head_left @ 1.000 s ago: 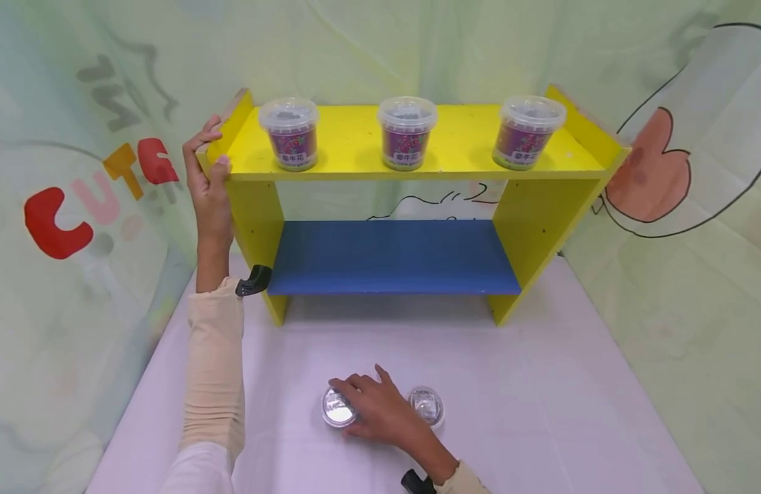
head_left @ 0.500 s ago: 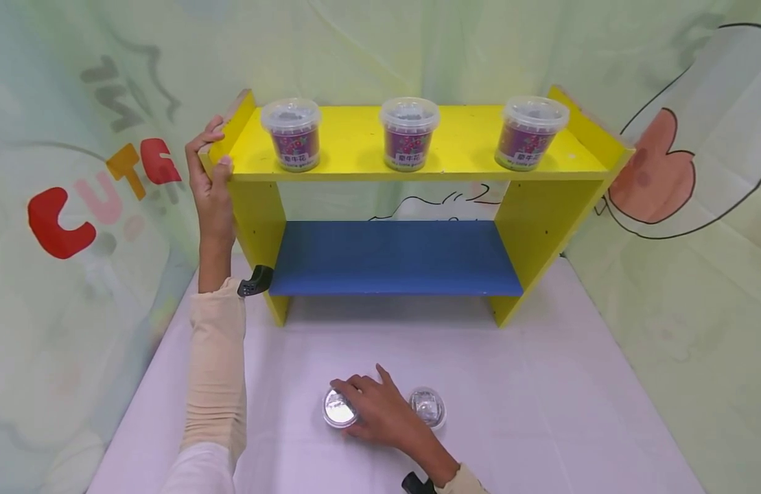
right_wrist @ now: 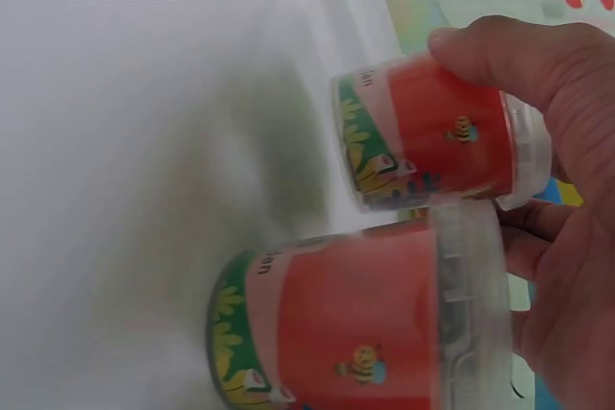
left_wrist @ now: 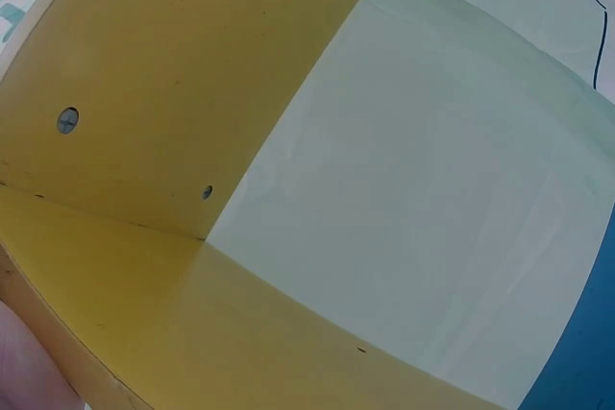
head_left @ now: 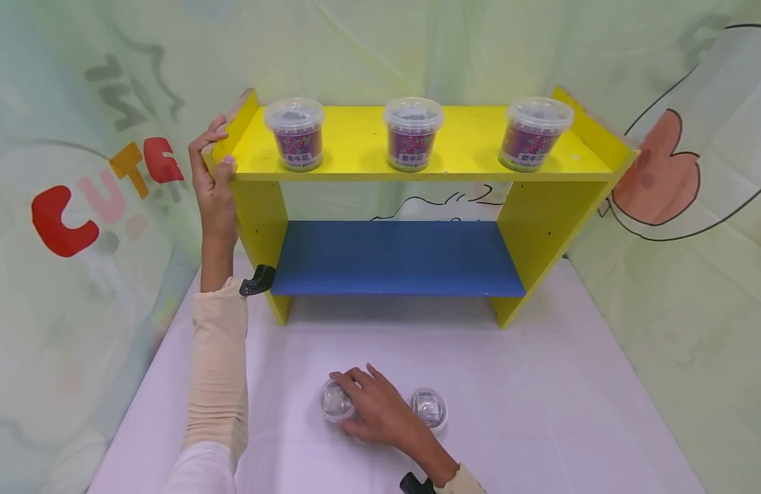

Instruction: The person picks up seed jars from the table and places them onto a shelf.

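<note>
My left hand grips the upper left corner of a yellow shelf unit, thumb in front and fingers over the side panel. In the left wrist view, part of that hand shows beside the yellow panel. My right hand holds a small clear-lidded plastic cup low over the white tabletop. The right wrist view shows its red label, with the thumb across the side; the other fingers are partly hidden. A second cup like it stands just right of the hand.
Three purple-labelled cups, left, middle and right, stand spaced along the yellow top shelf. A blue shelf lies below, bare. Printed cloth hangs around the white table.
The cup in my right hand has shifted slightly away from me and tipped, its lid losing the bright reflection. My left hand keeps its grip; the head view has drifted slightly.
</note>
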`<action>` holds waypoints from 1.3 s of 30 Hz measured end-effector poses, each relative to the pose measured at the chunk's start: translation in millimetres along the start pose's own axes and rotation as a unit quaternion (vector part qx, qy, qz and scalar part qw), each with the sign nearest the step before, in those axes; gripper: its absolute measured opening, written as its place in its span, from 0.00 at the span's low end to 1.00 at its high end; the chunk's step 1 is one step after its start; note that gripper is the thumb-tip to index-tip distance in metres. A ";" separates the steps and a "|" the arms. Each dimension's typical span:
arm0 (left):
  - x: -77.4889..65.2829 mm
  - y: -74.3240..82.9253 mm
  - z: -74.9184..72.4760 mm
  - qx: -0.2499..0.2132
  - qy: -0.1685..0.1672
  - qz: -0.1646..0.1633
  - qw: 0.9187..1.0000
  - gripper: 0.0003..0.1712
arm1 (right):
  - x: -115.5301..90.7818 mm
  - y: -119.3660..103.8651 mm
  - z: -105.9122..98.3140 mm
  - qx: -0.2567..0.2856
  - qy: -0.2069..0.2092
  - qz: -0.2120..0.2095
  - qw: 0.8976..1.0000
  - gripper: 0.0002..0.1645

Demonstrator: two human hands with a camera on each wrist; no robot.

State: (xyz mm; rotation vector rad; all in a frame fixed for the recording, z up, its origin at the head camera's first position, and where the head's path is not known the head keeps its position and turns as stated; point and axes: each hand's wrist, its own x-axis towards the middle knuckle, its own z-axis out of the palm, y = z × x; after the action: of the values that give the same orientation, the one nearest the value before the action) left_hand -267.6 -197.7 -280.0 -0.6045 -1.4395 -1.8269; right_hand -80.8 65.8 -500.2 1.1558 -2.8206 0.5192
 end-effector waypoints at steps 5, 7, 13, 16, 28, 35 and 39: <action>0.0 1.2 1.4 -0.009 0.009 -0.018 1.000 0.16 | 2.9 -0.6 -6.6 0.029 0.036 0.009 0.999 0.44; 0.2 1.8 1.9 -0.014 0.013 -0.026 0.999 0.16 | 4.2 -0.3 -9.9 0.049 0.045 0.015 0.998 0.44; -0.7 1.8 0.8 -0.007 0.013 -0.021 1.000 0.16 | 10.0 2.6 -20.4 0.121 0.049 0.030 0.991 0.45; -0.8 1.4 0.4 -0.005 0.011 -0.019 1.000 0.16 | 13.2 4.2 -25.6 0.148 0.044 0.037 0.987 0.46; -1.8 10.6 7.3 -0.018 0.015 -0.030 0.999 0.16 | 31.8 13.4 -44.9 0.307 0.062 0.049 0.948 0.44; -3.3 17.1 10.7 -0.012 0.012 -0.028 0.999 0.15 | 39.2 15.2 -47.4 0.363 0.085 0.044 0.927 0.44; -1.7 11.9 7.0 -0.011 0.017 -0.033 0.999 0.15 | 43.3 16.9 -47.5 0.376 0.094 0.059 0.920 0.44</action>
State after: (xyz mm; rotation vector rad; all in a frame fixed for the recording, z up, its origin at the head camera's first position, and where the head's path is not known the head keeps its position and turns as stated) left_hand -257.8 -191.9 -271.9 -0.5416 -1.4338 -1.8977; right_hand -127.5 63.3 -453.0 0.9155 -2.5673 1.7238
